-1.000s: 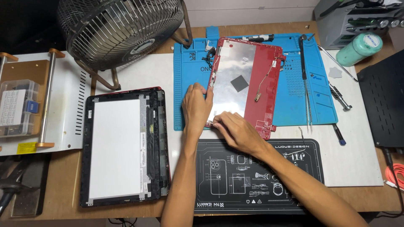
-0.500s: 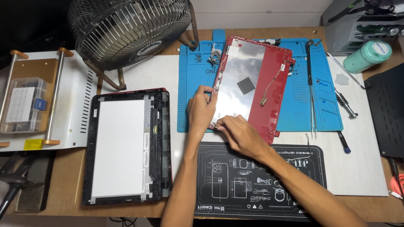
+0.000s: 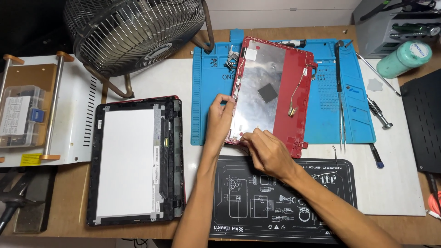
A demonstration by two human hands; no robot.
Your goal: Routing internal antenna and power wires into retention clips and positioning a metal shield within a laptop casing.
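Observation:
A red laptop lid shell (image 3: 301, 98) lies inside-up on the blue work mat (image 3: 349, 119), lined with silver foil and a thin cable. My left hand (image 3: 219, 120) pinches the shell's left edge with its fingertips. My right hand (image 3: 266, 151) presses on the shell's near left corner, fingers curled over the rim. To the left lies a detached screen panel in a black bezel (image 3: 133, 160), white face up.
A metal fan (image 3: 133, 32) stands at the back left. A black printed mat (image 3: 280, 202) lies under my right forearm. Tweezers and screwdrivers (image 3: 342, 110) rest at the blue mat's right. A green bottle (image 3: 404, 59), a parts box (image 3: 20, 115) and a black case (image 3: 425, 124) flank the bench.
My left hand has slid a little up the shell's left edge. My right hand stays at the near corner. The view has shifted slightly.

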